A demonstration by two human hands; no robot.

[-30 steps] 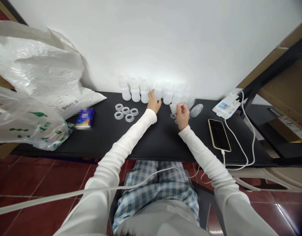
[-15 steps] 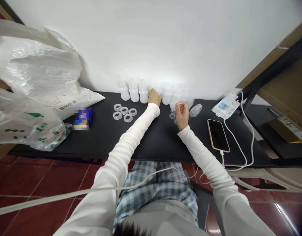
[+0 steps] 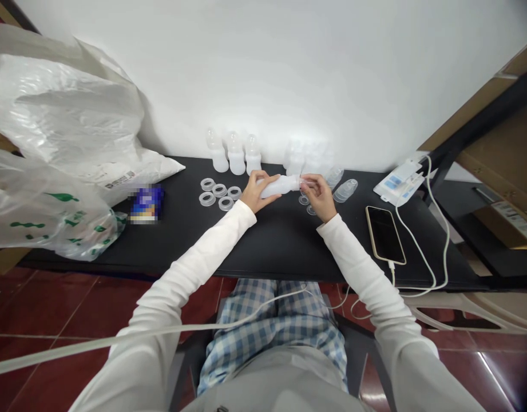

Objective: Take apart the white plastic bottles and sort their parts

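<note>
My left hand [image 3: 255, 194] is closed round a white baby bottle [image 3: 277, 186], tipped on its side above the black table with its neck to the right. At that neck, my right hand [image 3: 318, 193] pinches a small clear plastic piece, partly hidden by the fingers. Three white bottles with clear domed caps [image 3: 236, 153] stand left of my hands by the wall. More white bottles [image 3: 295, 155] are grouped just behind the held one. Clear domed caps [image 3: 345, 190] lie right of my right hand, and flat clear discs [image 3: 304, 199] lie below it.
Several whitish rings [image 3: 219, 190] lie on the black table [image 3: 284, 246] at left. Beyond them are a blurred blue packet [image 3: 146, 204] and large plastic bags [image 3: 66, 120]. To the right lie a phone [image 3: 385, 234] with a white cable and a white-blue packet [image 3: 398, 183].
My left hand has taken a bottle from the row by the wall and brought it nearer, tilted sideways. My right hand's clear piece now meets the bottle's neck.
</note>
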